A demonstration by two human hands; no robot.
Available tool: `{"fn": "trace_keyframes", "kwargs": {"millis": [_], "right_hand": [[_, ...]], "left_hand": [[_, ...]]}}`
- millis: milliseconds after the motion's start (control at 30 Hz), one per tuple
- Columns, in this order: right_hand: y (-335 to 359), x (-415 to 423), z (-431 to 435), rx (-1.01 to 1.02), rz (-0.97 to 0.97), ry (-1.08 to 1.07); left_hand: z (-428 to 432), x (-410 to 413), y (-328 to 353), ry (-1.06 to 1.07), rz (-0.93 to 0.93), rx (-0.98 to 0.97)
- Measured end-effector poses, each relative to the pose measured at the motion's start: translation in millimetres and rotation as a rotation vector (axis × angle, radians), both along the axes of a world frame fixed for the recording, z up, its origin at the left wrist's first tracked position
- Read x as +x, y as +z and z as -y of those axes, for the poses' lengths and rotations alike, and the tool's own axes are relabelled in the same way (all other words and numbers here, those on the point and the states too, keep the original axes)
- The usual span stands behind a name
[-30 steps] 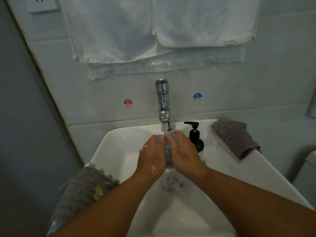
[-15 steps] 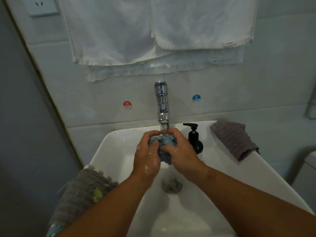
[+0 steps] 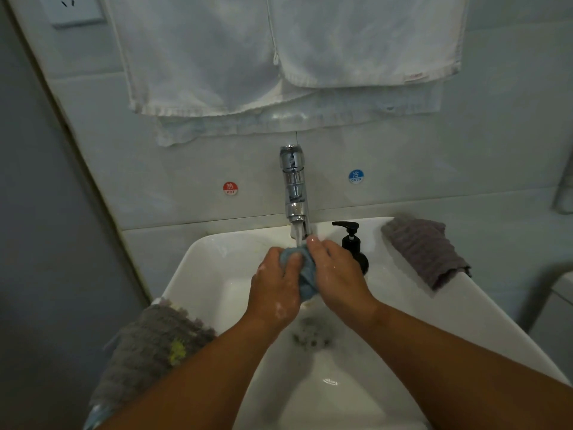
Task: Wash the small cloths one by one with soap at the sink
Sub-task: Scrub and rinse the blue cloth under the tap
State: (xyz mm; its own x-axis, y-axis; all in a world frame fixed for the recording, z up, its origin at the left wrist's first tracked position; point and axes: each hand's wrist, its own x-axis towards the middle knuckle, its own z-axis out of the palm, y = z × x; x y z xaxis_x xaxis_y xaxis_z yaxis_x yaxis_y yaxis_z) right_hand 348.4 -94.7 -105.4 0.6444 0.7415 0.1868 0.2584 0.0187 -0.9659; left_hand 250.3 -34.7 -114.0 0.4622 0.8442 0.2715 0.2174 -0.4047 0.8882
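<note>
You've got the blue cloth (image 3: 302, 274) bunched between both palms over the sink (image 3: 217, 274), left hand (image 3: 276, 290) and right hand (image 3: 336, 277) both curled tight around it, its length running up toward the faucet (image 3: 294, 187) stream just above your fingertips.

A round red sticker (image 3: 230, 188) on the wall tile, left of the chrome tap (image 3: 294, 187), carries the character 热 above the word HOT. A round blue sticker (image 3: 356, 176) right of the tap, above the sink's (image 3: 214, 243) back edge, reads 冷 and COLD. The white towel's (image 3: 372, 41) reddish corner tag (image 3: 414, 77) is too small to read
</note>
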Motion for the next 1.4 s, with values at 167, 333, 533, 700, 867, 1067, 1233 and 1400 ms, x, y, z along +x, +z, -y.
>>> {"fn": "trace_keyframes", "kwargs": {"millis": [167, 333, 533, 700, 867, 1067, 1233, 1400], "right_hand": [[-6, -11, -1, 0.024, -0.033, 0.206], [-4, 1, -3, -0.024, 0.048, -0.011], [2, -4, 4, 0.006, -0.129, 0.074], [-3, -9, 1, -0.065, -0.193, 0.270], [-2, -3, 1, -0.009, 0.065, 0.073], [1, 0, 4, -0.059, -0.176, 0.111], [-4, -4, 1, -0.004, -0.033, 0.214], [-8, -6, -1, -0.017, 0.100, 0.131]], "left_hand": [[-5, -3, 7, 0.177, 0.015, -0.028], [2, -3, 5, -0.132, 0.229, -0.230], [1, 1, 2, 0.004, 0.088, -0.052], [-8, -4, 6, 0.162, -0.151, 0.108], [4, -4, 8, -0.020, 0.120, -0.237], [2, -4, 2, -0.093, 0.113, -0.150], [-4, -5, 0, -0.010, 0.096, -0.074], [-4, 0, 1, 0.050, -0.112, 0.087]]}}
